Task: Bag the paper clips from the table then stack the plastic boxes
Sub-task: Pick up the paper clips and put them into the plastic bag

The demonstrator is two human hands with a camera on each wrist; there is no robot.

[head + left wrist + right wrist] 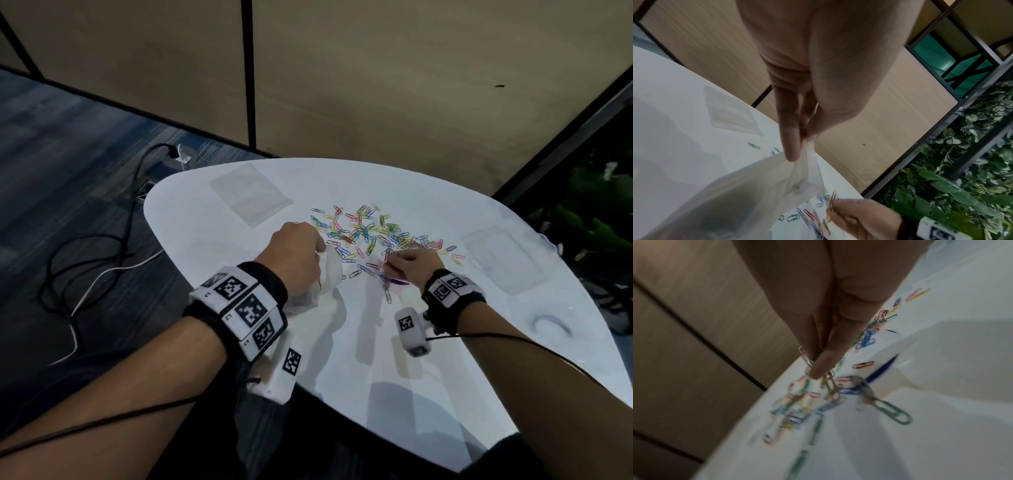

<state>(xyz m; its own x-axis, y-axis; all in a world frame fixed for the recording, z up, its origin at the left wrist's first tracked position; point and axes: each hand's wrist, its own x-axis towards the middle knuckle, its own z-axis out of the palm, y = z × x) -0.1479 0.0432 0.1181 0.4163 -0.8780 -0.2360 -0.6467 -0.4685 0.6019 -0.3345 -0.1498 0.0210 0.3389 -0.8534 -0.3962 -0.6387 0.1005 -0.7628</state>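
While the left hand (297, 255) pinches the bag (748, 191), the right hand (416, 265) apparently pinches blurred paper clips (818, 369).

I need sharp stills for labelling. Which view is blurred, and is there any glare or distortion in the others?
Right wrist view: smeared by motion, and the paper clips pinched by the right hand streak. Left wrist view: sharper, the left hand and plastic bag readable. Head view: the white table is overexposed, washing out the clear boxes, and wide-angle bending curves its edge.
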